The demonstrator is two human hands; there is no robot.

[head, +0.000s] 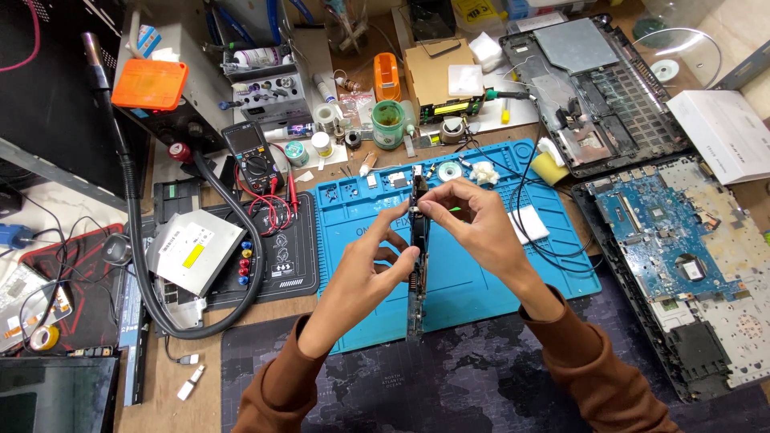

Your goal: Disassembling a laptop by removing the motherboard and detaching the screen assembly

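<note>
blue repair mat [481, 297] | left hand [369, 269], right hand [473, 220]: fingers gripping edge-on circuit board [416, 297] | multimeter [253, 156] left, open laptop base [682, 265] right

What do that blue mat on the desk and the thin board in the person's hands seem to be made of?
The blue mat looks like soft matte silicone or rubber: dull sheen, moulded trays along its top edge. The thin board, held edge-on by the left hand and right hand, seems a rigid dark circuit board, probably fibreglass with metal parts; its face is hidden.

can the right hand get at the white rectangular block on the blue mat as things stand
Probably not straight away: the right hand is pinching the dark circuit board held on edge. The white rectangular block lies uncovered beside that wrist on the blue mat.
</note>
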